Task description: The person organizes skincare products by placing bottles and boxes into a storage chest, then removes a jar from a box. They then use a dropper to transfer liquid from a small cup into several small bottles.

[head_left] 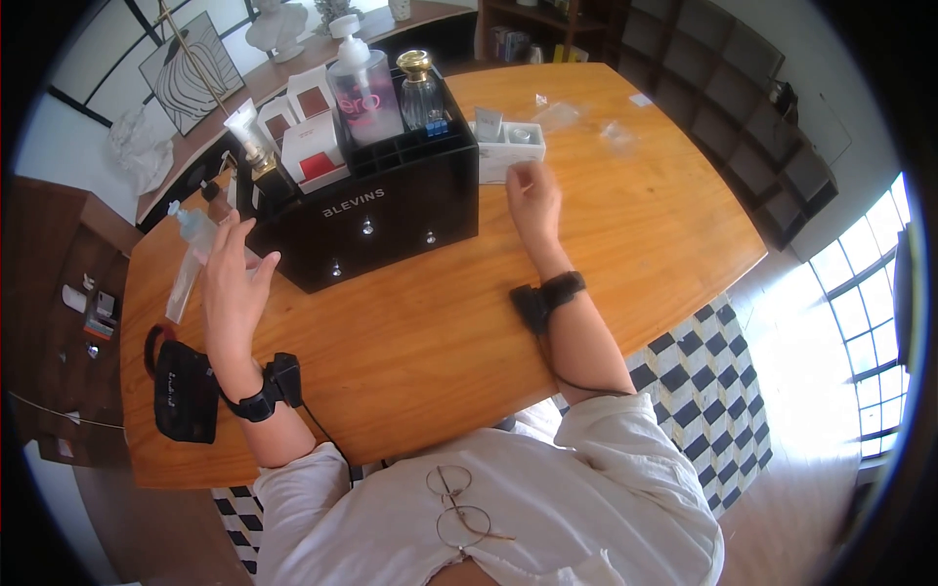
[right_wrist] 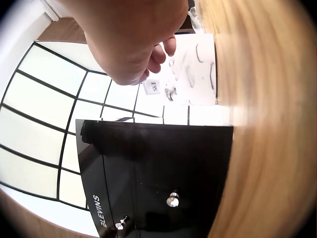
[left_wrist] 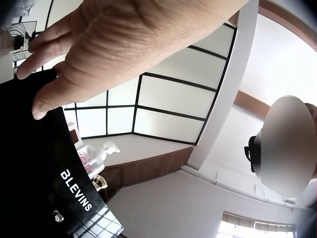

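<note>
A black cosmetics organizer (head_left: 405, 200) marked BLEVINS, with clear drawer knobs, stands between my hands. My left hand (head_left: 233, 283) is at its left end, fingers extended and thumb apart; in the left wrist view the thumb overlaps the organizer's edge. Beside those fingers is a clear pump bottle (head_left: 195, 230). My right hand (head_left: 535, 203), fingers loosely curled, is just in front of a small white box (head_left: 510, 154) holding a grey packet, by the organizer's right end. On the organizer stand a pink pump bottle (head_left: 368, 103), a gold-capped perfume bottle (head_left: 421, 96) and a white-and-red box (head_left: 315, 149).
A black pouch (head_left: 186, 391) with a red strap lies at the table's left edge. Clear plastic wrappers (head_left: 559, 117) are scattered at the back right of the wooden table (head_left: 645, 215). Behind it is a shelf with a white bust (head_left: 277, 29).
</note>
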Action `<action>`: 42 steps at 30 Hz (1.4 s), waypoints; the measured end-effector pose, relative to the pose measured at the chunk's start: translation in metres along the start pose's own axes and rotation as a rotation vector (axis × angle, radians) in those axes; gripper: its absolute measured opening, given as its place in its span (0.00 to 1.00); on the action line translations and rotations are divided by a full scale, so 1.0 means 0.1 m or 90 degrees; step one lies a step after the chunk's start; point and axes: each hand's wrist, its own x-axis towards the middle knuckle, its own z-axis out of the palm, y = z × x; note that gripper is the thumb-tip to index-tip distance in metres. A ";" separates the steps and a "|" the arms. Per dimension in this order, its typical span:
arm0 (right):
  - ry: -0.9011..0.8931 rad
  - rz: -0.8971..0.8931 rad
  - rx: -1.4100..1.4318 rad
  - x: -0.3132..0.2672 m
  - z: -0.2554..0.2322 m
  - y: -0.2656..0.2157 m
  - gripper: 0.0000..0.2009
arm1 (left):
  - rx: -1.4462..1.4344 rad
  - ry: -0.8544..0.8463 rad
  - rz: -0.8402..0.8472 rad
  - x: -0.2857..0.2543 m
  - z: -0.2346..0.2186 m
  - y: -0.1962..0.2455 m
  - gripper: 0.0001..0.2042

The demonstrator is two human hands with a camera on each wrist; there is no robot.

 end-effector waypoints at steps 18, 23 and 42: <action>-0.296 0.060 0.186 0.54 -0.26 0.99 0.44 | 0.037 0.022 0.011 0.01 0.07 -0.05 0.23; -0.282 0.178 0.266 0.54 -0.28 0.92 0.42 | 0.063 0.034 0.016 0.02 0.10 -0.01 0.23; -0.418 0.269 0.335 0.52 -0.48 0.79 0.25 | 0.136 0.019 0.005 0.06 0.13 0.05 0.23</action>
